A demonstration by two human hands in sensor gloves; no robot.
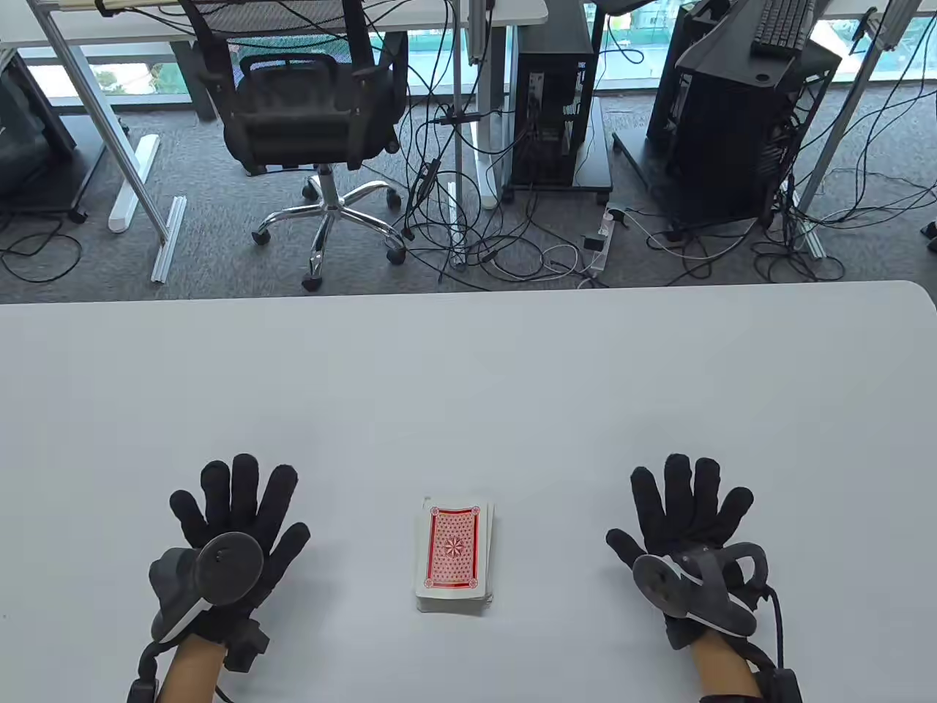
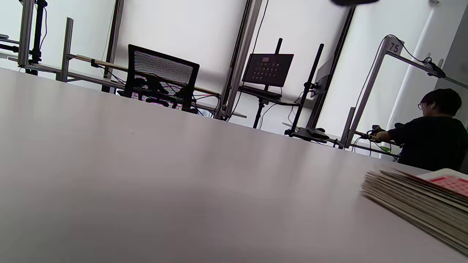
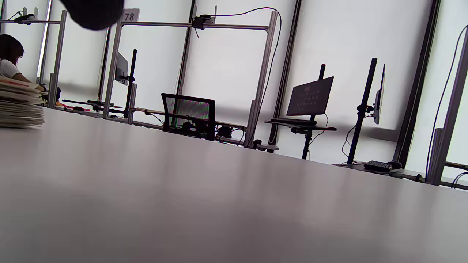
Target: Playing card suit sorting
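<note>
Cards point(image 1: 454, 554) sit in one squared deck, red backs up, on the white table point(image 1: 468, 381) near its front edge. Left of the deck, well apart, the left hand point(image 1: 233, 529) lies flat with fingers spread, holding nothing. Right of the deck, equally apart, the right hand point(image 1: 684, 529) lies flat, fingers spread, also holding nothing.

Office lab: desks, swivel chair point(image 1: 315, 117), computer towers point(image 1: 553, 102), monitors point(image 3: 310, 96).
</note>
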